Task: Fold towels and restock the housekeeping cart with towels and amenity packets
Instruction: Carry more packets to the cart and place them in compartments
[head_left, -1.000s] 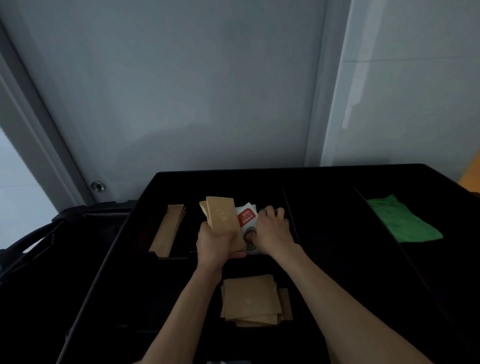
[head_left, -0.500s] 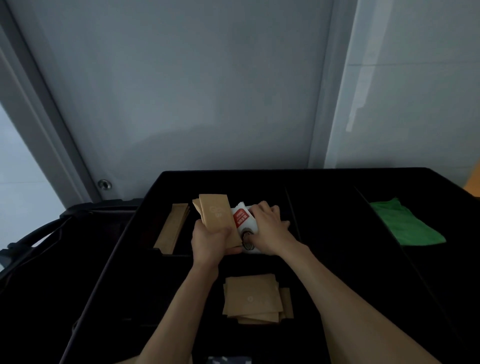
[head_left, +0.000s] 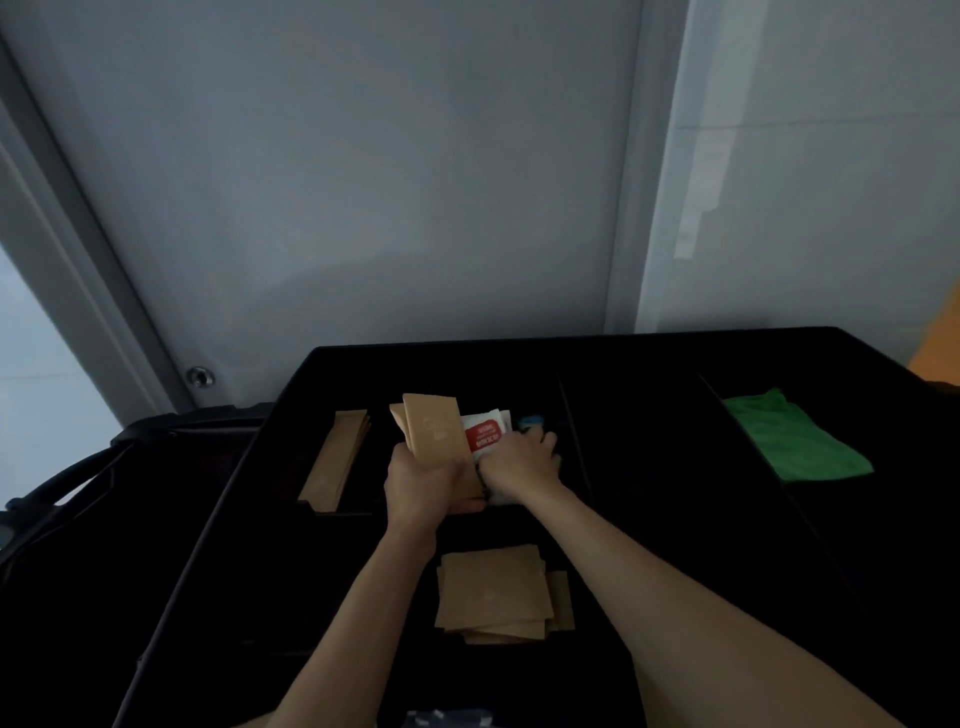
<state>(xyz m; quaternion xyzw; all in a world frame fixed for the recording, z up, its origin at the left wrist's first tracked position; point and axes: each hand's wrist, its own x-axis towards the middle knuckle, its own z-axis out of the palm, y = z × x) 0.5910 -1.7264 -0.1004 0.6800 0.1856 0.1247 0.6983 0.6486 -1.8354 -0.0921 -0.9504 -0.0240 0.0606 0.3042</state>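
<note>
— Where are the hands?

— Both are over the middle back compartment of the black cart tray (head_left: 649, 358). The left hand (head_left: 423, 480) is curled round a small bundle of tall brown amenity packets (head_left: 434, 431), held upright, with the thumb across their lower front.

— And the right?

— The right hand (head_left: 519, 462) is just beside it, knuckles up, fingers bent down over the white sachets (head_left: 485, 434) with a red label that stand in that compartment. It seems to pinch them, though the fingertips are hidden in the dark, so I cannot tell for sure. Something small and blue (head_left: 531, 420) shows just beyond the knuckles.

— What else lies in the tray?

— A slim stack of brown packets (head_left: 335, 460) leans in the compartment to the left. Nearer the person, between the forearms, a loose pile of square brown packets (head_left: 496, 592) lies flat. Well apart, in the far right compartment, rests a green cloth (head_left: 792, 441), rumpled. Behind the cart stands a pale wall (head_left: 363, 182).
</note>
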